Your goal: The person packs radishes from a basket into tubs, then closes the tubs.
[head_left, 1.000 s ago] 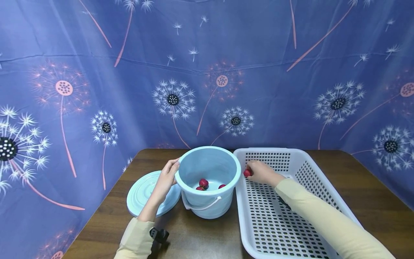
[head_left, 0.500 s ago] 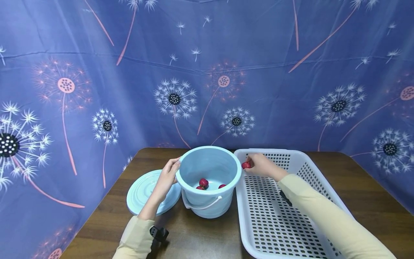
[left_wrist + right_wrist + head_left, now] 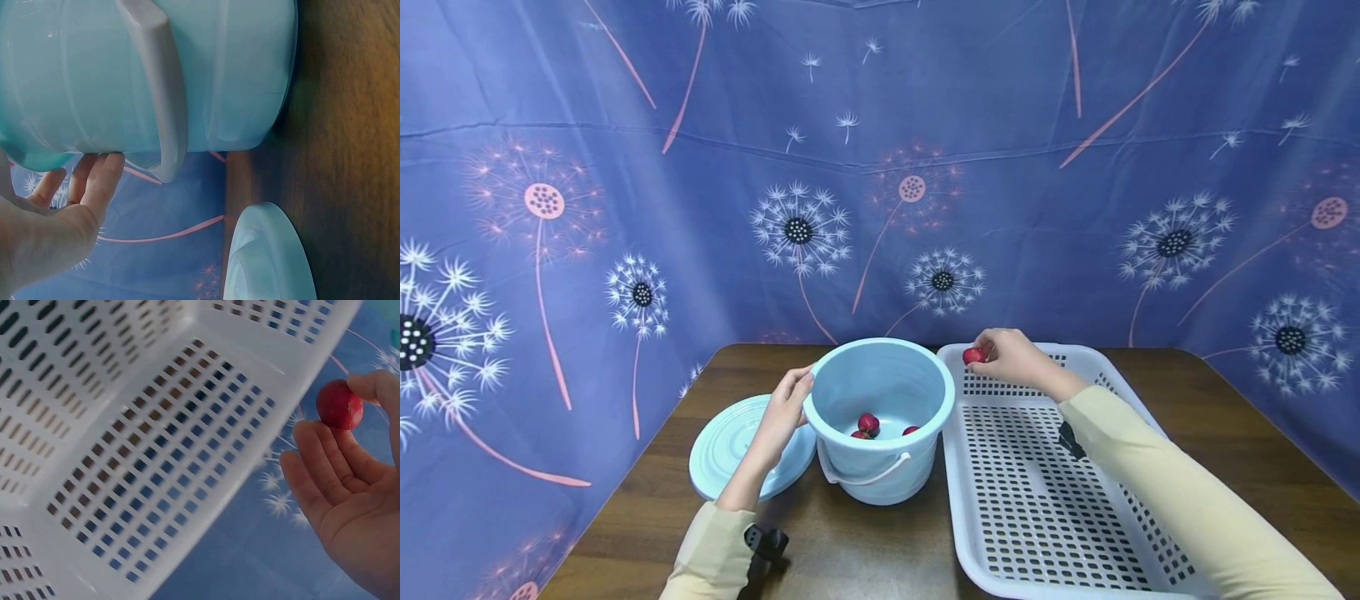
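Note:
My right hand [image 3: 1011, 357] pinches a small round red fruit [image 3: 339, 404] between thumb and fingertips, over the far left corner of the white plastic basket [image 3: 952, 467]. In the right wrist view the fruit is beside the basket's rim, with the other fingers spread below it. My left hand [image 3: 786, 410] rests against the left side of a light blue bucket [image 3: 887, 475]. Its extended fingers [image 3: 106, 184] touch the outer wall just under the rim in the left wrist view. Several red fruits [image 3: 868, 423] lie at the bottom of the bucket, partly hidden by its front rim.
A light blue lid [image 3: 730, 446] lies on the wooden table [image 3: 865, 550] to the left of the bucket. The bucket's white handle [image 3: 872, 479] hangs down its front. A blue curtain [image 3: 1045, 208] with dandelion prints hangs behind the table.
My right hand has lifted the red fruit from inside the basket up to the height of its far rim. The left hand and bucket stay in place.

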`<state>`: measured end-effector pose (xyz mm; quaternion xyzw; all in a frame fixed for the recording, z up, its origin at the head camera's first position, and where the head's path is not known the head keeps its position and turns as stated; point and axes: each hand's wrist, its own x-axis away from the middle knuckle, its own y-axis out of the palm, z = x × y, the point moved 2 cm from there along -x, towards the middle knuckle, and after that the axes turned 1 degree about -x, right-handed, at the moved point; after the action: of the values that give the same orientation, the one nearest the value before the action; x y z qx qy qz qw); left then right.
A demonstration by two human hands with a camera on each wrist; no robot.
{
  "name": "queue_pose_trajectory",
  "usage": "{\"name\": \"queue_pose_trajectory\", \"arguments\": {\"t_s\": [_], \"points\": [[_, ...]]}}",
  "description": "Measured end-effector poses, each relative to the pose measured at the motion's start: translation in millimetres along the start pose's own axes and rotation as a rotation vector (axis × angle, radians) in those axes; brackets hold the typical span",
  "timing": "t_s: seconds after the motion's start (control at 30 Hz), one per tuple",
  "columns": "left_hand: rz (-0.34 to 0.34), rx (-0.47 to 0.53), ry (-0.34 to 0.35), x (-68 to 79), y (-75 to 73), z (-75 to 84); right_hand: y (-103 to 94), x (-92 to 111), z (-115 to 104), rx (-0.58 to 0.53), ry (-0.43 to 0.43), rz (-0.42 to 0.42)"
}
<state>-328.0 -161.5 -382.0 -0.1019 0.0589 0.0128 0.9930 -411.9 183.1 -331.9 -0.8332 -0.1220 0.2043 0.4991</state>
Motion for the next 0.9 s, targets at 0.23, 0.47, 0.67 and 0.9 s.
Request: {"name": "queue_pose_trajectory", "arguments": {"t_s": [0.23,0.47,0.67,0.9], "points": [[-0.006,-0.006,0.006,1.0,-0.3,0.7,-18.4,-1.0,-15.3,-0.006,-0.042,0.06],[-0.008,0.003,-0.003,0.1,-0.5,1.7,-29.9,-1.2,-32.5,-0.059,-0.082,0.105],[-0.014,0.002,-0.002,0.3,-0.7,2.2,-31.9,-4.0,-48.4,-0.088,-0.123,0.137],[-0.01,0.0,0.004,1.0,-0.1,1.5,-25.9,-6.2,-63.0,-0.121,-0.139,0.133]]}}
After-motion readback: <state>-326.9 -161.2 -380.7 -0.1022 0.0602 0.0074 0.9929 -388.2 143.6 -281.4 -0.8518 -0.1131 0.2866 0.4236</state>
